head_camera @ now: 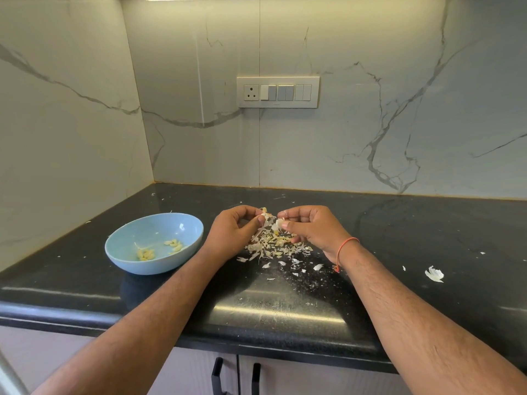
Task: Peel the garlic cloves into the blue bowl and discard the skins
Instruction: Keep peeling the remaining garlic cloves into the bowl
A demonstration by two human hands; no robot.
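fingers (281,222) of both hands pinched one garlic clove (269,220) between them, above the skins (273,246) on the surface | blue bowl (155,242) lay left, nearer the left hand (235,232)

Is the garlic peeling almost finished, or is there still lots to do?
Partly done. Several peeled cloves already lie in the blue bowl. The left hand and right hand are pinching a piece of garlic between them, pulling skin off. The skins are piled on the black counter, so throwing them away is left.
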